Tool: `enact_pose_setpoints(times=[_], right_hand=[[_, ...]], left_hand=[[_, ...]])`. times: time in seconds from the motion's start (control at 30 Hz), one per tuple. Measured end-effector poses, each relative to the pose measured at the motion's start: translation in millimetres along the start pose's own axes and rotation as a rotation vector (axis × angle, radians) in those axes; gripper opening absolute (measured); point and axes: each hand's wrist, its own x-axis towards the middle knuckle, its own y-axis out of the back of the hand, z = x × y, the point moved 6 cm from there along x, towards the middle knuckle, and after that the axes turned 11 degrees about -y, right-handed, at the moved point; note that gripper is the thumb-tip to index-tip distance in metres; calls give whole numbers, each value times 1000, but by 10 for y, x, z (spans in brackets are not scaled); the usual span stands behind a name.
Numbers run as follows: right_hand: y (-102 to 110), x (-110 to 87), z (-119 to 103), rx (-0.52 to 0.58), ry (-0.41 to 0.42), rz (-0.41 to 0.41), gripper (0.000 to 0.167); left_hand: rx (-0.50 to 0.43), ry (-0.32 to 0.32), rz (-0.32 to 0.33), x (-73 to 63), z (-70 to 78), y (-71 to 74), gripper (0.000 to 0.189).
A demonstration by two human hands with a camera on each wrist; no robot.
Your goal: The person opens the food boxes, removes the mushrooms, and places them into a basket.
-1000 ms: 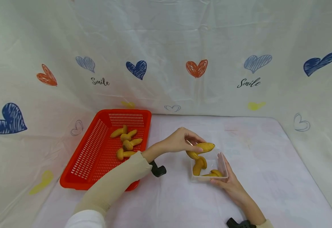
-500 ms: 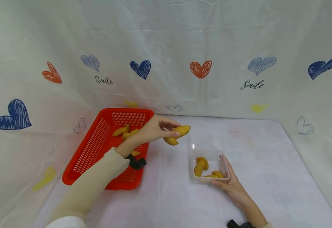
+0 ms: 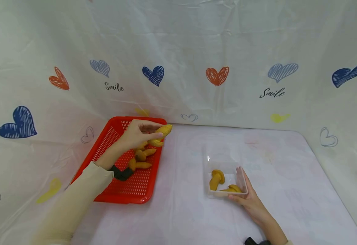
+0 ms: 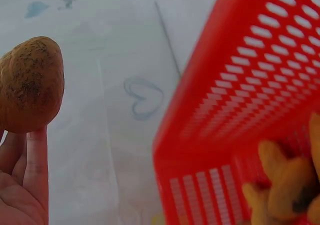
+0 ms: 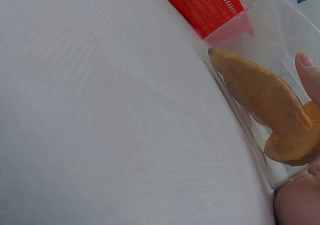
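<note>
My left hand [image 3: 138, 134] pinches a yellow-brown mushroom [image 3: 165, 129] between thumb and fingers, over the far right part of the red basket [image 3: 149, 190]. In the left wrist view the rounded, dark-speckled mushroom [image 4: 35, 82] fills the left edge, fingers beneath it. Several similar mushrooms [image 3: 143, 165] lie in the basket, some partly hidden behind the hand. On the right, my right hand [image 3: 252, 200] grips a clear plastic box [image 3: 225, 194] at its near right corner. Inside the box lie mushrooms [image 3: 216, 180]; the right wrist view shows one mushroom [image 5: 265, 95] close beside the thumb [image 5: 309, 75].
A white table [image 3: 190, 217] carries both basket and box, with a gap of tabletop between them. Behind the table hangs a white sheet [image 3: 184, 44] printed with hearts. Black wrist cameras [image 3: 122, 173] sit on both forearms.
My left hand has moved left from above the box to over the basket, carrying the mushroom with it. My right hand still holds the box in the same place.
</note>
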Motion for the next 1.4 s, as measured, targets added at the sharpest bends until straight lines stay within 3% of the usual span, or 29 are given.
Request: enact_pose_setpoints(times=[0.37, 0.53, 1.0, 1.4], right_hand=[[9, -16, -25, -7, 29, 4, 109], [-7, -9, -24, 14, 31, -11, 109], [-17, 1, -31, 5, 31, -4, 109], [-30, -15, -35, 18, 42, -27, 109]], left_hand=[[128, 56, 121, -177, -421, 519, 46], [169, 92, 156, -264, -649, 676, 45], [310, 160, 104, -440, -1018, 786, 43], [403, 148, -14, -517, -1351, 696, 34]])
